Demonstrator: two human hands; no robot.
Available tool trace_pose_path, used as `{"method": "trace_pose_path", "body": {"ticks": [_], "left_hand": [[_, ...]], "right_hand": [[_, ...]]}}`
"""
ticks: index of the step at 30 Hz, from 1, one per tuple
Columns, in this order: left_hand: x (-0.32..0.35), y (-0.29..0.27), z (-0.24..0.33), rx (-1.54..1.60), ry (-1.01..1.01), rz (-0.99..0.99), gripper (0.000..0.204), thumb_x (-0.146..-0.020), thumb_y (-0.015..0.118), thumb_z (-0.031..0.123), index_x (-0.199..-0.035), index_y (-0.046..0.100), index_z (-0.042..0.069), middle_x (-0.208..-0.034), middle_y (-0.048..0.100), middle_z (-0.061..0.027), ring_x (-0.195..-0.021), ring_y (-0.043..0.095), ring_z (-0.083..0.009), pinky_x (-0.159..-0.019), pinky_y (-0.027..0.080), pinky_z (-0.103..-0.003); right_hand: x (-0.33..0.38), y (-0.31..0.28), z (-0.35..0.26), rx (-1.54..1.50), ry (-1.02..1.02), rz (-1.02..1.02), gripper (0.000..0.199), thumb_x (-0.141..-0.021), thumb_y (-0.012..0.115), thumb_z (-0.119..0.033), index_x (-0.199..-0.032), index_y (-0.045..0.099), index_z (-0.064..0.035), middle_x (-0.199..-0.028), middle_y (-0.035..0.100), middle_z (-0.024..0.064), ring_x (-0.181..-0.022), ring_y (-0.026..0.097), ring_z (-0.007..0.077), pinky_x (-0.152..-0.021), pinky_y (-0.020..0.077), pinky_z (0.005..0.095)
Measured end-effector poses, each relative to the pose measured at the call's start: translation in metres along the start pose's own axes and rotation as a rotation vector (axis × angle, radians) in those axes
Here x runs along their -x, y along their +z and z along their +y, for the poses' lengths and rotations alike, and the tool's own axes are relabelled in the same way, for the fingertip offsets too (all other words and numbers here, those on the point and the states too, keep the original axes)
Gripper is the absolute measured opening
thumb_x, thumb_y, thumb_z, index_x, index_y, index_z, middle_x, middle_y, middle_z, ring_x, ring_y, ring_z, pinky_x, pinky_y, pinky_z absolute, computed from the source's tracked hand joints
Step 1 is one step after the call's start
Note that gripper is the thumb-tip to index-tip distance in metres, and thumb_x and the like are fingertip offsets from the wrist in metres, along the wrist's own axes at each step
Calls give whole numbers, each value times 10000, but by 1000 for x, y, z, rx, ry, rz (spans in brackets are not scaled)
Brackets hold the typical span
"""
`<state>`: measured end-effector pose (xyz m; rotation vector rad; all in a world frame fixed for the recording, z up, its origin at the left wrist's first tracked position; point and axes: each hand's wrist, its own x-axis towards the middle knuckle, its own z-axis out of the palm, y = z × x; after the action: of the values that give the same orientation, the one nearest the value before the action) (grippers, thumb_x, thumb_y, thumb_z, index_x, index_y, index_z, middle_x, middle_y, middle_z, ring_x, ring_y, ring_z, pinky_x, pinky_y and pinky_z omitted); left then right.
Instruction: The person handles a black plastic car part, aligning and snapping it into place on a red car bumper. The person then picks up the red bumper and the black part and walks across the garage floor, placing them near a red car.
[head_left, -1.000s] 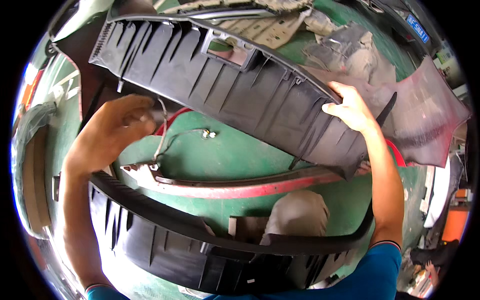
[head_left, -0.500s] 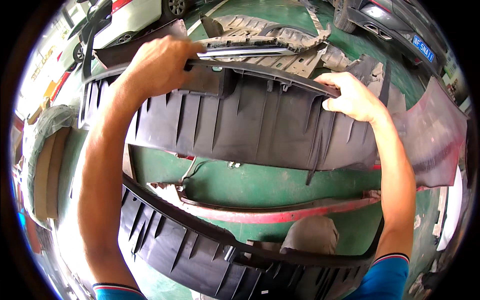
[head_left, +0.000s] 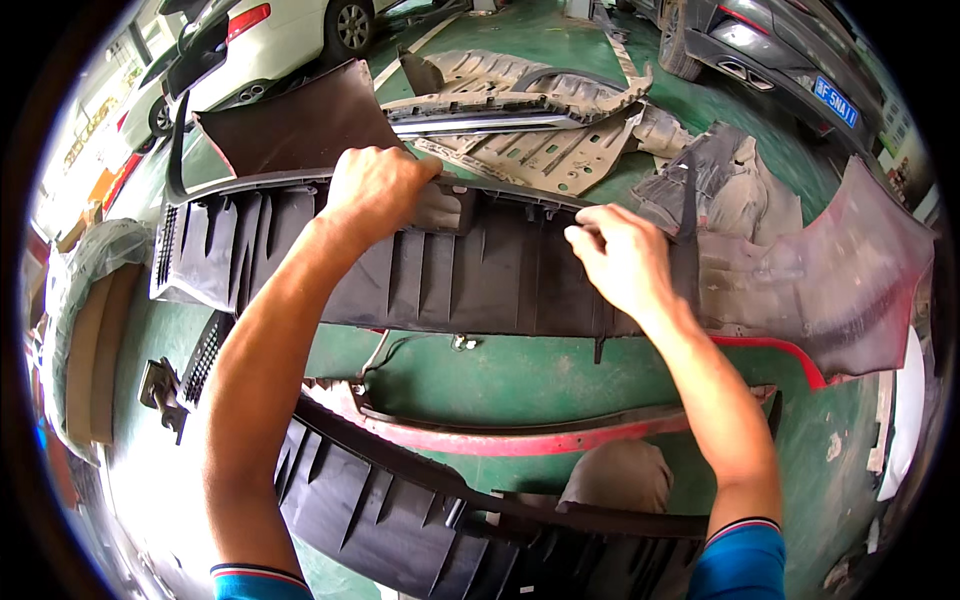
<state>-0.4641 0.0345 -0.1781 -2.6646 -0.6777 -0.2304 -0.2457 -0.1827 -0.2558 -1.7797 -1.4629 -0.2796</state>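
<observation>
Black ribbed bumper panel (head_left: 400,275) held up across the centre of view, spanning from 9 o'clock to 3 o'clock above the green workshop floor (head_left: 540,375). Left hand (head_left: 375,185) clamped over the panel's top edge at 11 o'clock, fingers curled shut on it. Right hand (head_left: 620,260) at 1 o'clock, fingertips pinched on the same top edge. Below, at 6 o'clock, a red bumper strip (head_left: 560,435) lying on the floor, and nearer still a 2nd black ribbed panel (head_left: 400,510). At 3 o'clock, a red bumper cover (head_left: 830,290), dusty inside. At 12 o'clock, grey underbody shields (head_left: 530,130) piled flat. White car (head_left: 290,30) parked at 11 o'clock, dark car (head_left: 760,50) at 1 o'clock with a small blue rectangular plate (head_left: 835,100) on its rear. Wrapped bundle (head_left: 85,330) at 9 o'clock.
</observation>
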Motion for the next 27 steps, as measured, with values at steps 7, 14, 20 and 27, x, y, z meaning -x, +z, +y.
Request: {"method": "trace_pose_path", "body": {"ticks": [7, 14, 20, 27], "left_hand": [[-5, 5, 8, -61, -26, 17, 229, -882, 613, 151, -1091, 694, 192, -868, 731, -98, -819, 722, -349, -666, 538, -508], [-11, -2, 14, -75, -58, -33, 192, -895, 623, 198, -1066, 710, 188, -866, 733, -112, -796, 720, -350, -662, 544, -493], [-15, 3, 17, -73, -32, 11, 200, -889, 621, 179, -1065, 714, 196, -847, 733, -119, -803, 729, -341, -668, 552, -484], [-15, -4, 19, -75, -50, -15, 243, -860, 614, 146, -1069, 722, 206, -837, 739, -128, -792, 733, -350, -680, 552, -494]], "right_hand": [[6, 57, 15, -2, 156, 122, 312, -920, 734, -273, -1092, 712, -14, -959, 739, 171, -820, 718, 392, -734, 574, 481], [-1, 84, 13, -126, 281, 253, 320, -909, 739, -293, -1051, 721, -7, -857, 731, 154, -765, 722, 359, -702, 566, 466], [-9, 102, 12, -161, 324, 345, 279, -946, 682, -291, -918, 680, -13, -865, 707, 232, -808, 674, 479, -701, 526, 561], [-14, 108, 14, -116, 229, 351, 217, -964, 662, -209, -956, 654, 8, -872, 702, 228, -806, 672, 477, -708, 534, 552]]}}
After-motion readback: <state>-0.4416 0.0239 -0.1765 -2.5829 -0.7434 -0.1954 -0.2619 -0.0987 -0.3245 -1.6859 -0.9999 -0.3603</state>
